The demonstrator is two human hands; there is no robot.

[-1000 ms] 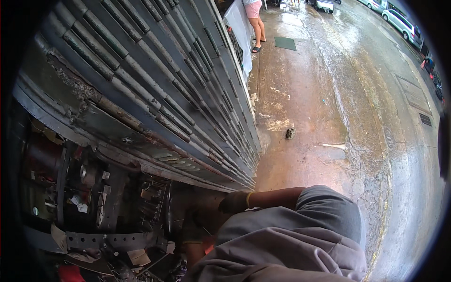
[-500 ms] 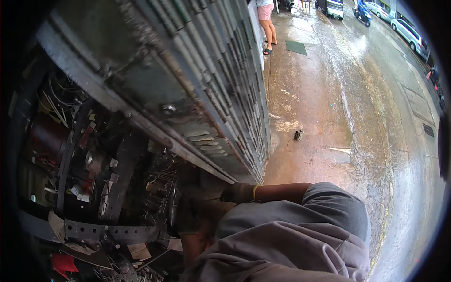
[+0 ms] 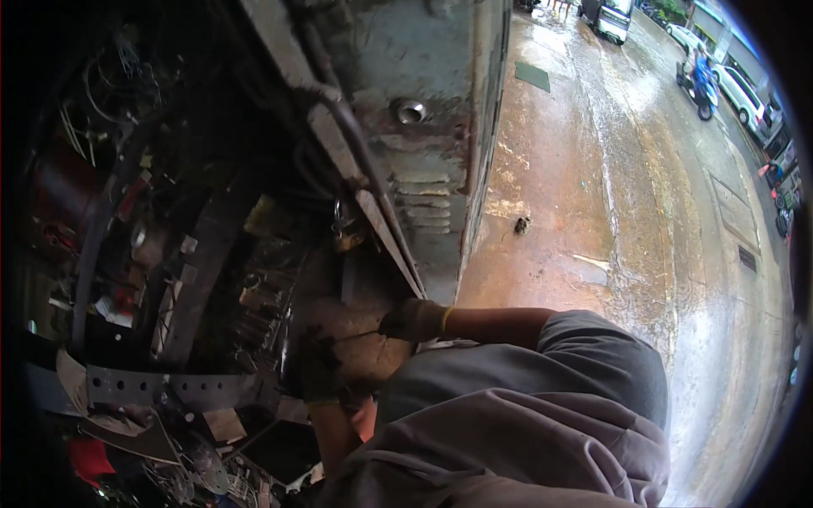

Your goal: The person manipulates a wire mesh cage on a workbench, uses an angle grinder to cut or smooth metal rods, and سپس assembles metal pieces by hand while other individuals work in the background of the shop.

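Observation:
In a dark glove with a yellow band at the wrist, my right hand (image 3: 412, 320) is closed beside the lower end of a worn grey metal door panel (image 3: 415, 68). A thin dark rod (image 3: 360, 336) sticks out from its fingers toward the left. My left hand (image 3: 318, 377), also darkly gloved, is low in the shadow near the rod's other end. Its fingers are lost in the dark, so what it holds is hidden. On the panel are a round metal lock (image 3: 410, 111) and several vent slots. Behind its edge hangs a padlock (image 3: 345, 237).
To the left are dark shelves with a perforated metal bar (image 3: 161, 387), a row of hand tools (image 3: 262, 317) and a red cloth (image 3: 90, 458). Wet pavement (image 3: 559, 229) runs along the right, with a green mat (image 3: 532, 76). A scooter rider (image 3: 701, 80) and parked cars are farther off.
The metal door has swung, showing its flat face instead of its stacked folds, and the padlock has come into view. The standing person's legs are now hidden. The scooter is nearer.

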